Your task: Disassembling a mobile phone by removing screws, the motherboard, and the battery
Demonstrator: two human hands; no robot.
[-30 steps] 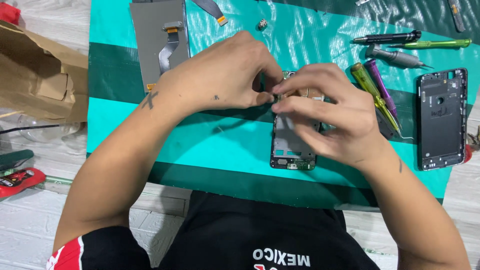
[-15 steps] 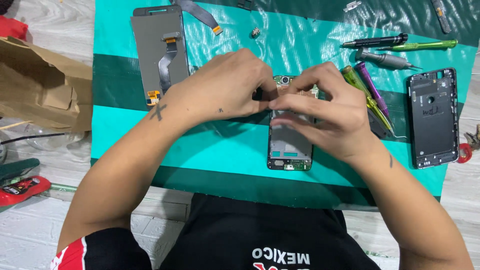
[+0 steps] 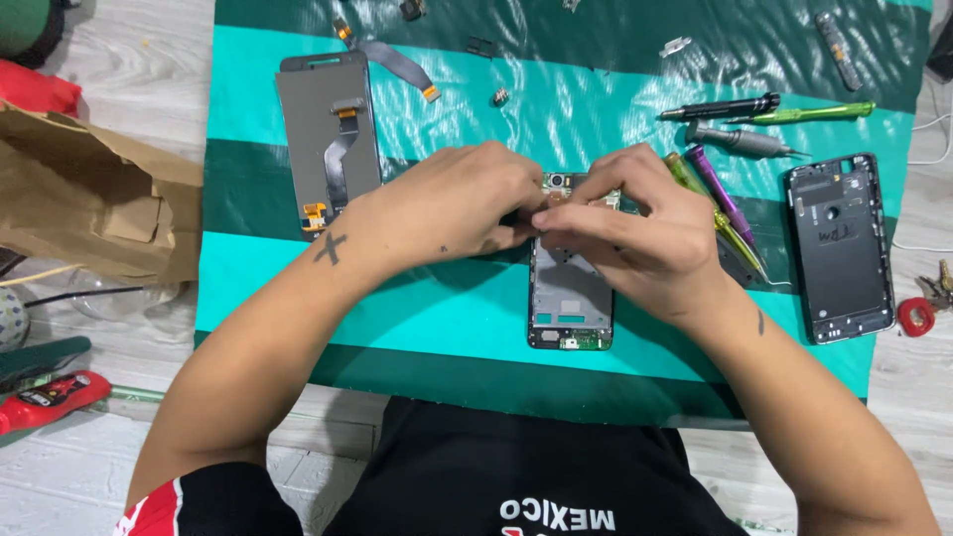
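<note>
Fingers of left hand [image 3: 452, 208] and right hand [image 3: 635, 233] pinch together over phone frame's [image 3: 569, 298] top end.

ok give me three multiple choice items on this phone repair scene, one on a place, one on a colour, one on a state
1. Where does the black back cover lie?
A. right of the hands
B. inside the paper bag
C. left of the detached screen

2. What colour is the mat?
A. yellow
B. teal and dark green stripes
C. plain white

3. What state is the phone frame in?
A. sealed shut
B. opened, insides showing
C. wrapped

A: it sits at the mat's right edge.
B: stripes alternate across it.
B: its bare chassis and bottom board show below the left hand and right hand.
</note>
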